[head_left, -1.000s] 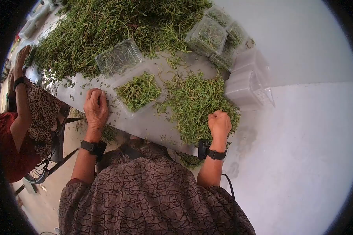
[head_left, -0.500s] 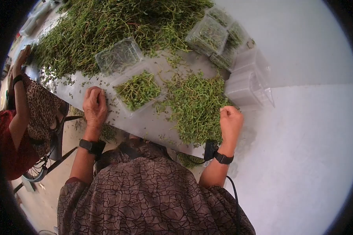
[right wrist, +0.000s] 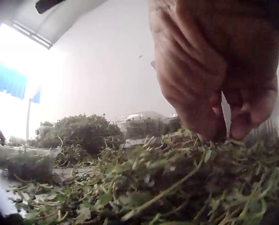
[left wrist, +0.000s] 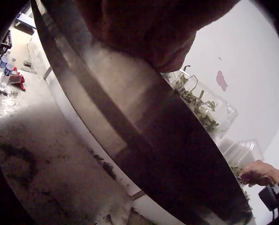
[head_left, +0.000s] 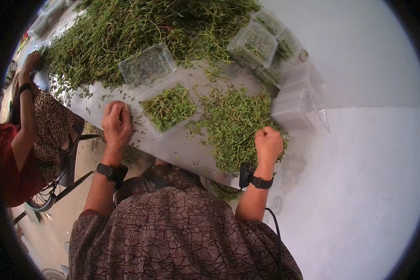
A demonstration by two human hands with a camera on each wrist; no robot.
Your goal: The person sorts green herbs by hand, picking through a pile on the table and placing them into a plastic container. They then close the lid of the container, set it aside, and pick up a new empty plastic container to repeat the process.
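since the loose green pile [head_left: 238, 123] lies just right of the open tub [head_left: 160, 135], it seems placed within the right hand [head_left: 269, 145]'s easy reach; that hand points down there, fingers narrowly spaced. left of the tub, the left hand [head_left: 116, 125] curls. whether either holds sprigs, i cannot tell.

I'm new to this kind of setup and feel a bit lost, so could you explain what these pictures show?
There is no robot here: a person is using two bare hands. The big picture comes from a camera on the head, looking down; the other two come from cameras on the left and right wrists. On the table are a large heap of greens, a smaller pile and clear plastic boxes, some with greens inside. The left hand is at the near edge, fingers curled. The right hand has its fingertips at the smaller pile. I can't tell whether either holds anything.
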